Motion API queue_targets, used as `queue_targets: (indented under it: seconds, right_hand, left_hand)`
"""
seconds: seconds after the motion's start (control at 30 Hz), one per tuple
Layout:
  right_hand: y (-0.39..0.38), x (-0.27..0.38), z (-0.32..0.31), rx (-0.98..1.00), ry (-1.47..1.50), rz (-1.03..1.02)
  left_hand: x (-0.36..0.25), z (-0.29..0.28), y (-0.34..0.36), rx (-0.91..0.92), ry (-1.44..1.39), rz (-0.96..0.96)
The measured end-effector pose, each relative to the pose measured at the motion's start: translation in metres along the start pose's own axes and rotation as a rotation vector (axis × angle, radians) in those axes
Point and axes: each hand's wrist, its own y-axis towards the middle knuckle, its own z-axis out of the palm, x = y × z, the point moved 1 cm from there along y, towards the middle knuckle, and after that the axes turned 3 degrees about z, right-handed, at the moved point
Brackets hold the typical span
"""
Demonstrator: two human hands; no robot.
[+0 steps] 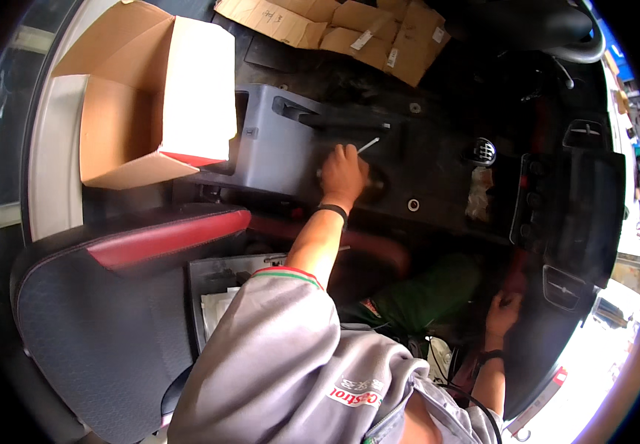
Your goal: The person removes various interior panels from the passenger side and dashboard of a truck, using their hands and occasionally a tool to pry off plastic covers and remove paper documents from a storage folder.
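Observation:
My left hand (344, 175) is closed over the dark centre console (290, 159), between the seats of a vehicle. A slim silver metal rod (369, 145) sticks out past its fingers toward the far right; the rest of the rod is hidden under the hand. Black bands circle both wrists. Lower right, my right hand (502, 314) is beside the lower edge of the dashboard (557, 214). Its fingers are curled in shadow, and what they hold, if anything, is too dark to make out.
An open cardboard box (124, 126) stands at the far left. Flattened cardboard (364, 37) lies at the back. The gear knob (484, 152) rises right of the console, with the steering wheel (582, 50) beyond. A black-and-red seat (112, 325) fills the near left.

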Motion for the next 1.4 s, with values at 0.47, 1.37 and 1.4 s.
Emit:
queue_targets:
  seconds: [0.47, 1.37, 1.4]
  right_hand:
    - [0.004, 0.011, -0.010, -0.051, 0.031, -0.149]
    - [0.005, 0.013, -0.015, -0.019, -0.135, -0.050]
    - [0.006, 0.010, -0.015, -0.005, -0.177, 0.011]
  left_hand:
    - [0.032, -0.046, 0.037, 0.199, 0.043, 0.418]
    - [0.024, -0.015, 0.076, 0.616, 0.011, 0.570]
    - [0.022, -0.014, 0.076, 0.620, 0.032, 0.558]
